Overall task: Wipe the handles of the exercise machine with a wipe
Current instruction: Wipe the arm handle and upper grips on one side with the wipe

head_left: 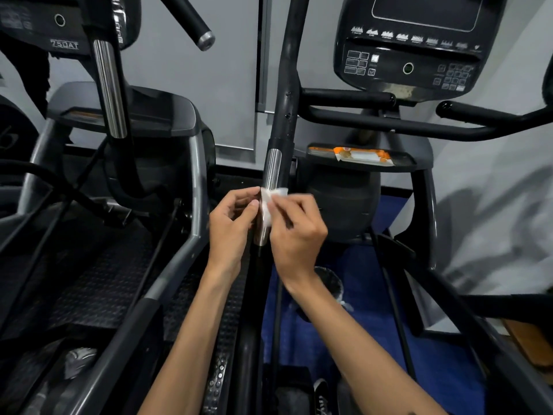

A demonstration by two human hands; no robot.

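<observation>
A black upright handle bar of the exercise machine runs down the middle of the view, with a shiny chrome sleeve on its lower part. A small white wipe lies against the chrome sleeve. My right hand pinches the wipe against the sleeve from the right. My left hand curls round the sleeve from the left, its fingertips at the wipe's edge. The lower part of the sleeve is hidden between my hands.
The machine's console and black fixed handlebars stand at the upper right, above a tray with an orange packet. A second machine with its own chrome handle stands on the left. Blue floor lies below.
</observation>
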